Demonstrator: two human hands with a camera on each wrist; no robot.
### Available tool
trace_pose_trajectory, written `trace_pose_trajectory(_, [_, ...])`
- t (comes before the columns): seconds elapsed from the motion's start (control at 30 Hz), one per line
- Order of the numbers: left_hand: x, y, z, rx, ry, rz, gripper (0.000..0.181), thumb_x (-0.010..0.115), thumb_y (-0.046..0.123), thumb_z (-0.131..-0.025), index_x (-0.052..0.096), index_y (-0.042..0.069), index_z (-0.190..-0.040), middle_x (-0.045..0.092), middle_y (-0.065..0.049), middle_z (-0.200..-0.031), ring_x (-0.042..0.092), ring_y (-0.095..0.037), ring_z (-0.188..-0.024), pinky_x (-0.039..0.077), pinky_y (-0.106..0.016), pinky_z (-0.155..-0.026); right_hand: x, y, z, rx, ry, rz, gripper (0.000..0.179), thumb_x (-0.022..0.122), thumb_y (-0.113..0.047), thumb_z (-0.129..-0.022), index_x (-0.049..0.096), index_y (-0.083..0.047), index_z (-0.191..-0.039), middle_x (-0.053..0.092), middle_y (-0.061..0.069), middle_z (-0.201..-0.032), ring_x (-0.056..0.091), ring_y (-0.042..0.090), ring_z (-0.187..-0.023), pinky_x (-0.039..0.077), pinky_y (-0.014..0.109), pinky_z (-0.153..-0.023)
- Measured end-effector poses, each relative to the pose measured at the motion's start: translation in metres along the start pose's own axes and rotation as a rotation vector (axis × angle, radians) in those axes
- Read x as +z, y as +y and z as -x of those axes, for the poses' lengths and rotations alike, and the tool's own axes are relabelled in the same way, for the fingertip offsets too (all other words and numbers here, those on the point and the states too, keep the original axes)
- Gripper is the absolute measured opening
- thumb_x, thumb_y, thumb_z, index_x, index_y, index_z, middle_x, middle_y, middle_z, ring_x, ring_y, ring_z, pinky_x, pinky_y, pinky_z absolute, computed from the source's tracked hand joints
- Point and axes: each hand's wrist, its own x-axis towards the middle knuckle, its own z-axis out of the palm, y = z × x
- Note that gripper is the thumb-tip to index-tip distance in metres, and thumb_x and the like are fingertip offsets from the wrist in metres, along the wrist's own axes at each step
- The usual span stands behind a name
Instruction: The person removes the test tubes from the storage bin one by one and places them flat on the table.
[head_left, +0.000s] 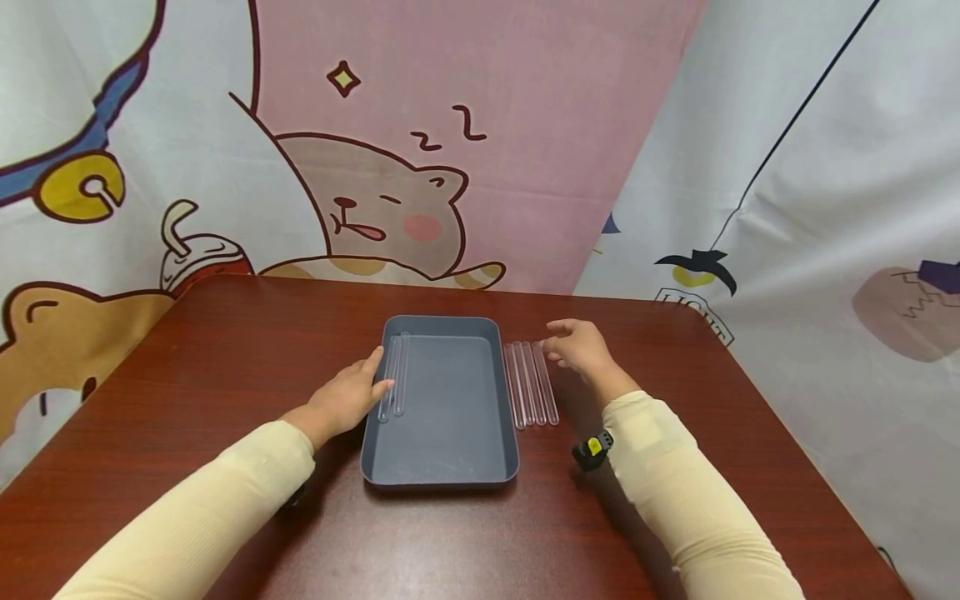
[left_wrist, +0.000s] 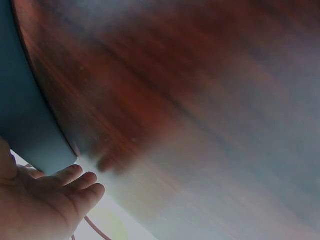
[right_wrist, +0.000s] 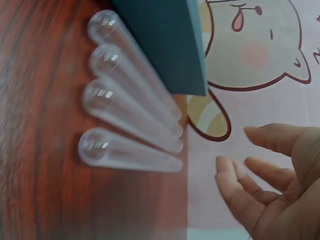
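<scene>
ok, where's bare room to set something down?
Free: tray, right of its two tubes; table before the tray, between the sleeves. Crowded: tray's left side, at the left hand; beyond its right wall, four tubes and the right hand.

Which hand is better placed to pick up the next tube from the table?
Probably the right hand: empty, it is close to the four tubes beside the tray. The left hand is at the tray's opposite side.

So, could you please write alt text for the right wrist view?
Four clear, round-ended tubes lie on a reddish-brown wooden table beside a straight-sided, blue-grey tray. The bare right hand, fingers apart, holds nothing near their far ends.
</scene>
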Motion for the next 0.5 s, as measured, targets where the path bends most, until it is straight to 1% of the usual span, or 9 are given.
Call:
trace_pose_trajectory(0.1, [-0.001, 0.000, 0.001, 0.000, 0.001, -0.001, 0.068, 0.041, 0.033, -0.104, 0.010, -0.003, -0.153, 0.030, -0.030, -0.150, 0.030, -0.045, -0.138, 0.028, -0.057, -0.110, 0.002, -0.005, 0.002, -0.077, 0.012, -0.022, 0.047, 0.059, -0.009, -0.094, 0.049, 0.000, -0.139, 0.063, 0.024, -0.118, 0.064, 0.037, -0.103, 0.053, 0.046, -0.089])
trace_pose_trajectory(0.23, [-0.001, 0.000, 0.001, 0.001, 0.003, -0.001, 0.068, 0.041, 0.033, -0.104, 0.010, -0.003, -0.153, 0.029, -0.030, -0.151, 0.029, -0.045, -0.138, 0.028, -0.057, -0.110, 0.007, -0.012, 0.005, -0.184, 0.066, 0.034, 0.047, 0.061, -0.009, -0.093, 0.051, -0.001, -0.138, 0.066, 0.021, -0.111, 0.064, 0.027, -0.087, 0.055, 0.032, -0.075])
trace_pose_trajectory(0.3, [0.000, 0.000, 0.001, 0.001, 0.005, -0.001, 0.068, 0.041, 0.033, -0.104, 0.010, -0.003, -0.153, 0.029, -0.030, -0.151, 0.029, -0.045, -0.138, 0.028, -0.057, -0.110, 0.010, -0.016, 0.006, -0.218, 0.095, 0.055, 0.048, 0.064, -0.010, -0.092, 0.052, -0.002, -0.137, 0.066, 0.020, -0.109, 0.063, 0.023, -0.084, 0.054, 0.029, -0.071])
trace_pose_trajectory(0.33, [0.000, 0.000, 0.001, 0.001, 0.005, -0.001, 0.068, 0.041, 0.033, -0.104, 0.010, -0.003, -0.153, 0.029, -0.030, -0.151, 0.029, -0.045, -0.138, 0.028, -0.056, -0.110, 0.012, -0.017, 0.006, -0.232, 0.108, 0.059, 0.048, 0.065, -0.010, -0.091, 0.053, -0.002, -0.137, 0.067, 0.020, -0.109, 0.064, 0.023, -0.084, 0.054, 0.028, -0.071])
trace_pose_trajectory(0.43, [0.000, 0.000, 0.001, -0.001, 0.007, 0.000, 0.068, 0.041, 0.033, -0.104, 0.010, -0.002, -0.153, 0.029, -0.030, -0.151, 0.029, -0.045, -0.138, 0.028, -0.056, -0.110, 0.016, -0.022, 0.007, -0.258, 0.131, 0.026, 0.048, 0.066, -0.011, -0.091, 0.054, -0.004, -0.137, 0.067, 0.019, -0.111, 0.065, 0.027, -0.093, 0.054, 0.032, -0.075])
trace_pose_trajectory(0.5, [0.000, 0.000, 0.001, -0.003, 0.005, 0.003, 0.068, 0.041, 0.033, -0.104, 0.010, -0.002, -0.153, 0.029, -0.030, -0.151, 0.029, -0.045, -0.138, 0.028, -0.056, -0.110, 0.019, -0.025, 0.007, -0.273, 0.139, -0.006, 0.049, 0.067, -0.012, -0.090, 0.054, -0.005, -0.137, 0.067, 0.019, -0.112, 0.065, 0.028, -0.098, 0.054, 0.032, -0.076])
